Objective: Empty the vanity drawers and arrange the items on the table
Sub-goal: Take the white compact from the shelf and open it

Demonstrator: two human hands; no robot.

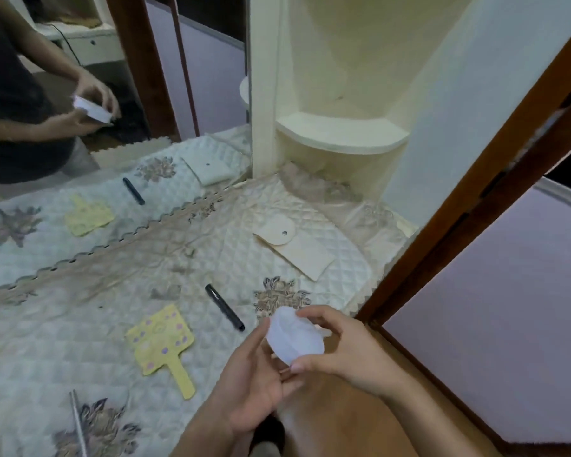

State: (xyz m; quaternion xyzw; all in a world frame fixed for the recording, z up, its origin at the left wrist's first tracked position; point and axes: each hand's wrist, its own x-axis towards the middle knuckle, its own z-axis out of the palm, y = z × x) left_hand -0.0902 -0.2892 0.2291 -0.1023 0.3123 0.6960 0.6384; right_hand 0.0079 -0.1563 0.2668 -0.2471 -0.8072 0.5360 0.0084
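Both hands meet at the table's near edge, over the quilted cover (63, 351). The right hand (350, 351) curls round a white plastic dish (294, 338), while the left hand (254, 387) grips its lower rim. Just beyond lie a black pen (225, 306) and a yellow dotted paddle (164, 344), with a metal rod (78, 423) at far left. Farther back rests a beige flap pouch (294, 250), then the mirror (80, 110) and corner shelf (340, 133).

- Container (294, 338): smooth, translucent white plastic.
- Table cover (63, 341): quilted cloth with a satin sheen.
- Black tube (225, 307): glossy plastic.
- Yellow paddle (164, 344): matt, paper-like.
- Door frame (475, 192): dark polished wood.
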